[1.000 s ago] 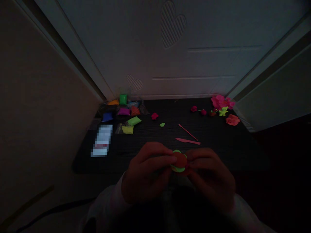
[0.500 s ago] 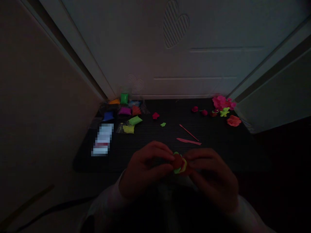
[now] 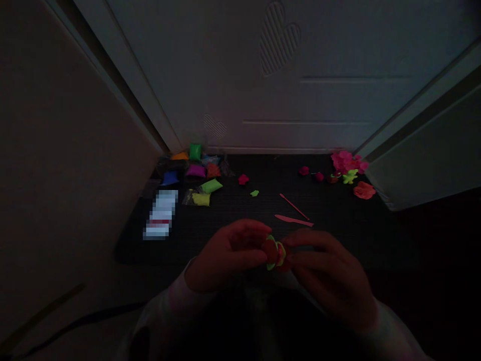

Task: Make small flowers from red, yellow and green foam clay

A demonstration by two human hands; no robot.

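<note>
Between my hands, just in front of the table's near edge, is a small layered clay burger (image 3: 271, 252) with brown-orange outsides and green, yellow and red layers. My left hand (image 3: 231, 255) holds its left side, thumb at the front and fingers curved over the top. From the right, my right hand (image 3: 334, 265) pinches the other side and partly hides it. Beyond the hands lie a pink clay knife (image 3: 293, 220) and a thin pink modelling stick (image 3: 294, 207). Farther back are a light green clay scrap (image 3: 254, 193) and a red clay flower shape (image 3: 243, 179).
On the dark table (image 3: 225, 225), several bags of coloured clay (image 3: 196, 171) lie at the back left, behind a blurred-out bright phone-like rectangle (image 3: 161, 214). Pink clay flowers (image 3: 347, 162), a yellow-green figure (image 3: 349, 176) and an orange flower (image 3: 364, 190) sit back right. A white door (image 3: 233, 75) stands behind.
The clay burger has turned slightly between my fingers, showing its layers more edge-on. My left index finger has lifted a little from it. The view has shifted slightly.
</note>
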